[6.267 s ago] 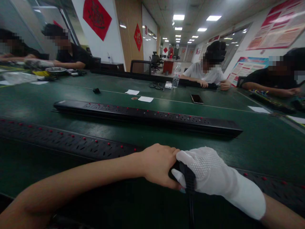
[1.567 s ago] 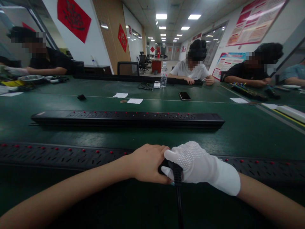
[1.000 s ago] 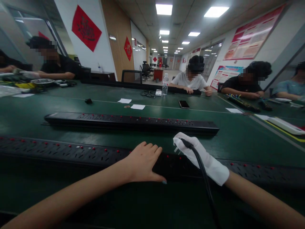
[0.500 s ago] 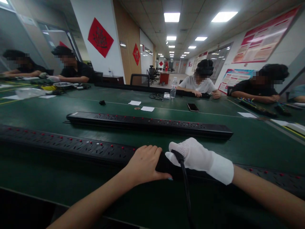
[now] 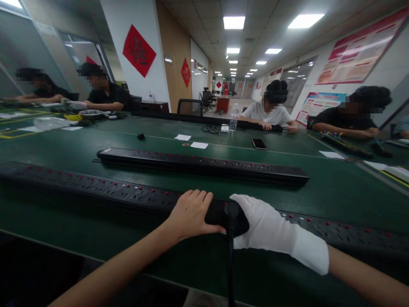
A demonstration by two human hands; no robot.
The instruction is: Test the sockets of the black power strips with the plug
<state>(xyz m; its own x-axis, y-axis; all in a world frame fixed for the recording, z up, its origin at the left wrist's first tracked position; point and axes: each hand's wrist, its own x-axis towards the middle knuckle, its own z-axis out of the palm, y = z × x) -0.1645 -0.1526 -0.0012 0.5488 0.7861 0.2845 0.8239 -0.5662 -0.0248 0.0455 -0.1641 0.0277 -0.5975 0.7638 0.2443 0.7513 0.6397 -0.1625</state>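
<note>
A long black power strip (image 5: 108, 192) with red indicators lies near me on the green table. My bare left hand (image 5: 191, 213) is wrapped over this strip, fingers on the far side and thumb on the near side. At the strip, just right of that hand, sits a black plug (image 5: 232, 213) whose thick cable hangs down toward me. My right hand (image 5: 258, 219), in a white glove, is wrapped round the strip beside the plug, its fingers partly hidden.
A second black strip (image 5: 204, 166) lies farther back. Beyond it are a phone (image 5: 258, 144), white papers (image 5: 199, 145), a small black piece (image 5: 141, 136) and a bottle (image 5: 234, 117). Several people sit around the table, one in a white shirt (image 5: 268, 114) opposite.
My right hand has let go of the plug and moved onto the strip beside it. The plug now stands at the strip, left of where it was held. The near strip has shifted slightly right.
</note>
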